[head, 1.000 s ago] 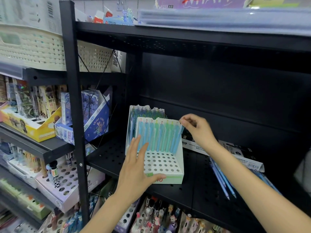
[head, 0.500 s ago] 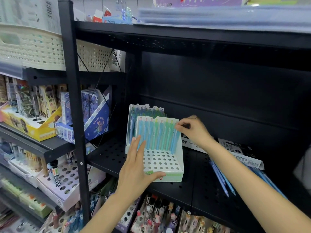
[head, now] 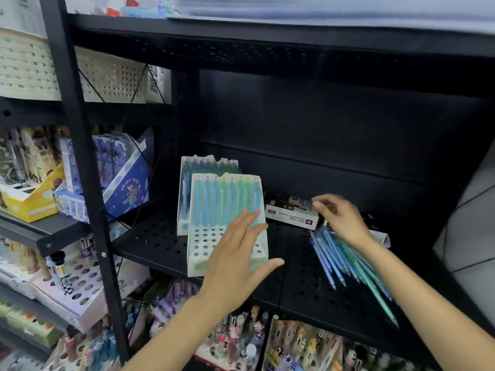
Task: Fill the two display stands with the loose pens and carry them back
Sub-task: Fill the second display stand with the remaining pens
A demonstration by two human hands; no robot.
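Note:
Two white display stands sit on the black perforated shelf (head: 150, 242). The front stand (head: 199, 238) holds a back row of blue and green pens above empty holes. The rear stand (head: 184, 194) behind it is packed with pens. My left hand (head: 235, 261) hovers open with spread fingers at the front stand's right front corner. My right hand (head: 338, 219) is blurred, its fingers loosely curled over the upper end of a pile of loose blue and green pens (head: 345, 266) lying on the shelf to the right; whether it grips any I cannot tell.
A flat white and dark box (head: 290, 214) lies behind the loose pens. A black upright post (head: 80, 167) bounds the shelf's left side. More stationery displays fill the left shelves and the shelf below.
My right hand left the front stand's top right corner and moved right and down to the loose pens. My left hand lifted off the stand's front and opened wider.

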